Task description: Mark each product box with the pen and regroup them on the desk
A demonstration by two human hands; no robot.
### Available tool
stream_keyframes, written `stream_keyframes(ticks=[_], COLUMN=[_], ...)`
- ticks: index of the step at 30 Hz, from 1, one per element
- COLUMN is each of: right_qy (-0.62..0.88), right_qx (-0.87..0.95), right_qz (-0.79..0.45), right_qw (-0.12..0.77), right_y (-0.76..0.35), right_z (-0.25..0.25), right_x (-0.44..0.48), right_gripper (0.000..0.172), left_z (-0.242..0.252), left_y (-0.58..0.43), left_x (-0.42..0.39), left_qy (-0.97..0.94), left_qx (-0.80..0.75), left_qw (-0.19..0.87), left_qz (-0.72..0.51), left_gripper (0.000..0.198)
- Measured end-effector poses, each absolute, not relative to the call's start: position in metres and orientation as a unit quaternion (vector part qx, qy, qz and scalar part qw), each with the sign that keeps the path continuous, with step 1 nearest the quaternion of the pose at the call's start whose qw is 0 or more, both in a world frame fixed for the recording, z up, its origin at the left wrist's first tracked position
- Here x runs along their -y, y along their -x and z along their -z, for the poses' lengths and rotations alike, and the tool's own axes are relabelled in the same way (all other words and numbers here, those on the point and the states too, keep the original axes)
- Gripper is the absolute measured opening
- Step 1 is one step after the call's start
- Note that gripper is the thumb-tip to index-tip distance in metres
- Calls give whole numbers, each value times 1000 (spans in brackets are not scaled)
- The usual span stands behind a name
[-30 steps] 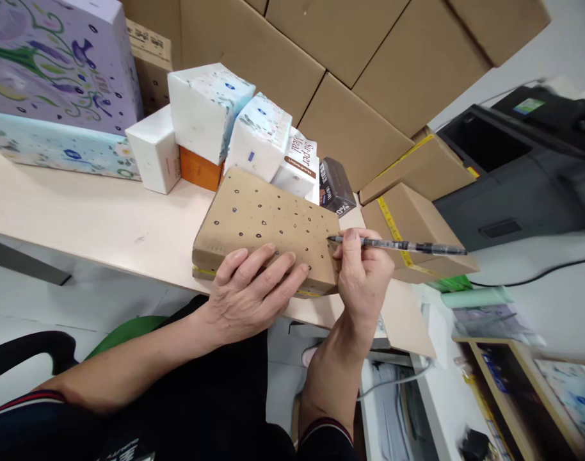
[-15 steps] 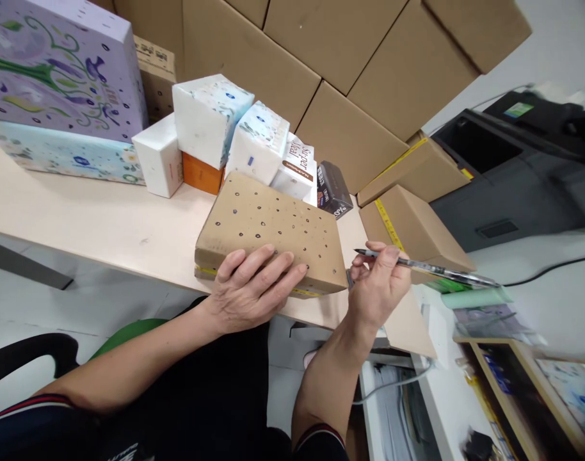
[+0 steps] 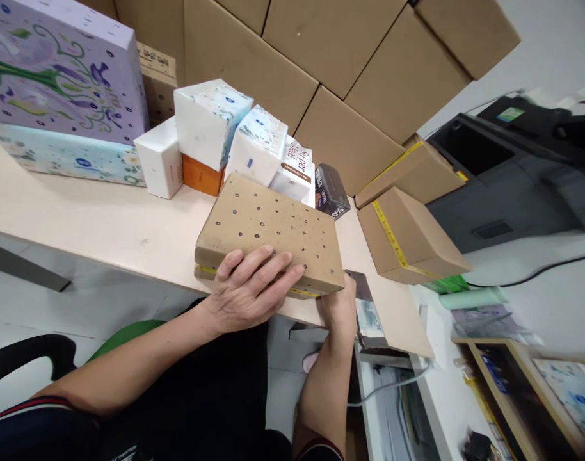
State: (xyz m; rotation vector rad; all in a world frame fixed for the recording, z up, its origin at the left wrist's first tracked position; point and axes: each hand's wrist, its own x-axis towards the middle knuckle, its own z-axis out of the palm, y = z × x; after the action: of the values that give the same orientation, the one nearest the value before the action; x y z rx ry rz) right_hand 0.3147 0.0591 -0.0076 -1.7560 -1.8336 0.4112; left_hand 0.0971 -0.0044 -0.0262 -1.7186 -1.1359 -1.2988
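Note:
A brown cardboard box (image 3: 273, 224) with small dark rings drawn over its top lies at the table's front edge. Yellow tape shows along its near side. My left hand (image 3: 254, 285) grips the front of this box, its fingers spread across the top; the thumb is out of sight. At the box's right end is my right hand (image 3: 339, 310), close against the near corner. The box hides its fingers, and the pen is not visible. Beside that hand lies a dark flat item (image 3: 369, 314) with a pale bluish picture.
Behind the box stand white floral boxes (image 3: 258, 144), an orange box (image 3: 202, 174) and a black box (image 3: 331, 191). A large purple box (image 3: 62, 70) stands at left. Taped cartons (image 3: 412, 237) and a dark grey machine (image 3: 508, 192) are at right. Stacked cartons (image 3: 297, 51) line the back.
My right hand has moved left and down from beside the box to its right end. The pen it held has gone out of view. My left hand and the box stay nearly still.

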Motion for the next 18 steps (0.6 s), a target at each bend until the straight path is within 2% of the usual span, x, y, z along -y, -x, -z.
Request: stream_keyframes(ticks=[4,6,9,12,15,18], right_qy=[664,697,768,820,825,814], right_qx=[679,657,604,561,557,572], right_qz=[-120,-56,19,-28,-72,-63], right_qw=[288,283,212,111,66,78], right_y=[-321,-332,-356,-379,-394,-398], right_z=[9,5,0,0,6,10], right_x=[-55,-48,-36,-27,-24,-26], right_gripper=[35,47,78,98,95,86], left_z=[27,28,28,27,27,27], left_y=[-96,-95,-95,-96,-97,-97], left_x=[5,5,5,5,5,5], left_qy=[664,666,665,664,666,665], left_qx=[440,442,441,437,436,439], left_qw=[347,345,347,345,337,340], left_qz=[495,491,493,500,503,500], left_gripper=[32,32,31,31,33,33])
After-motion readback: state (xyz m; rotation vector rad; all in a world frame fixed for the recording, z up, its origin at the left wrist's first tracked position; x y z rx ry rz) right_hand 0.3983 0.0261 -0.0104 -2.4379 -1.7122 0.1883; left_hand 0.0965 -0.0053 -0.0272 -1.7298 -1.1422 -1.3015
